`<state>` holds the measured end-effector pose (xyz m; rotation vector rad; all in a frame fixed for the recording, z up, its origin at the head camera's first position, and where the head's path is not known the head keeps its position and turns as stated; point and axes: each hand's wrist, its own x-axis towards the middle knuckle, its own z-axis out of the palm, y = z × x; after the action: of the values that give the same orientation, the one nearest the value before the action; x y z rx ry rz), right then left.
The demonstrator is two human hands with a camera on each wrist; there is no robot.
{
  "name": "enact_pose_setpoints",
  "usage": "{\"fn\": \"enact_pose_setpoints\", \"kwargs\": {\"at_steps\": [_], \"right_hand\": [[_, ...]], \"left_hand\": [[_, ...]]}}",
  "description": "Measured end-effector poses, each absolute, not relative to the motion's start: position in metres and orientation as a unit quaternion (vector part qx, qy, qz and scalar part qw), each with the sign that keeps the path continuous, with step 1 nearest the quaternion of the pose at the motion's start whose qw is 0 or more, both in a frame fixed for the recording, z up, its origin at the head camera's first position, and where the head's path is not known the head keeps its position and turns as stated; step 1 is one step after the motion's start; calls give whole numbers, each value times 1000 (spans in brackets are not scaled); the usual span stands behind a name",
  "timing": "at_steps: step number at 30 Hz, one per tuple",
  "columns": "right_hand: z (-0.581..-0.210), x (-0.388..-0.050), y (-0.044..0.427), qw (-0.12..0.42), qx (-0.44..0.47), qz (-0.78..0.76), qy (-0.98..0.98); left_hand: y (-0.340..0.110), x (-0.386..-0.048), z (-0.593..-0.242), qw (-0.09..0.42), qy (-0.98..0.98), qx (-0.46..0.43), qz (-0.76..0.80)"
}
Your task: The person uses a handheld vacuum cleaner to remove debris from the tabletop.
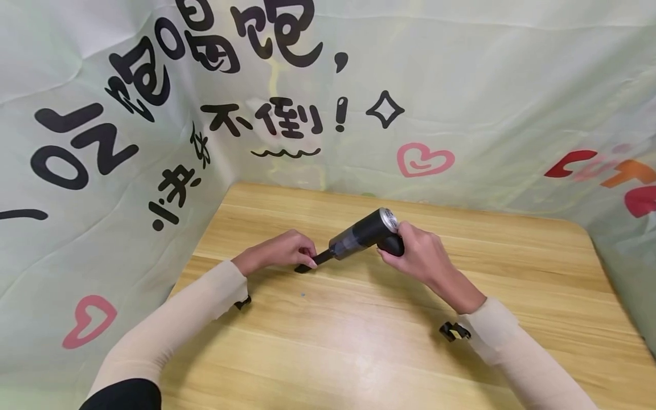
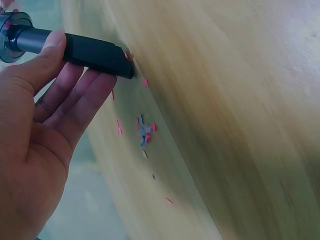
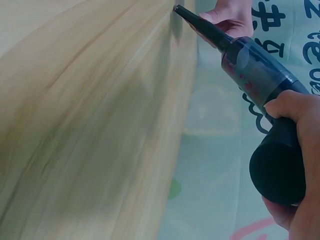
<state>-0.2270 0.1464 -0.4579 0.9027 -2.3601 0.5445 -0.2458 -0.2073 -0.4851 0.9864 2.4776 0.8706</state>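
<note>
A black handheld vacuum [image 1: 359,233] with a clear dust cup slants down to the left over the wooden table. My right hand [image 1: 422,253] grips its handle; in the right wrist view pink bits show inside the dust cup [image 3: 246,75]. Thumb and fingers of my left hand [image 2: 45,115] pinch the narrow black nozzle [image 2: 95,52], its tip low over the tabletop. Close to that tip, pink and blue scraps [image 2: 145,129] lie scattered on the wood in the left wrist view.
The wooden table [image 1: 328,341] is bordered at the back and left by a pale cloth [image 1: 359,74] with black lettering and pink hearts. A small blue speck [image 1: 303,294] lies on the table in front of the nozzle. Dark wrist devices show beneath both sleeves.
</note>
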Motion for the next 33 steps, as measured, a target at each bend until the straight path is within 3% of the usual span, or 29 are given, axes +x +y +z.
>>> {"fn": "enact_pose_setpoints", "kwargs": {"at_steps": [12,33], "right_hand": [[-460,-227,135,255,333,213,-882],[-456,-231,115,268,303,211,-890]], "left_hand": [[-220,-244,-488,164,873,343,304],[-234,-259,-485,151,886,296,323]]}}
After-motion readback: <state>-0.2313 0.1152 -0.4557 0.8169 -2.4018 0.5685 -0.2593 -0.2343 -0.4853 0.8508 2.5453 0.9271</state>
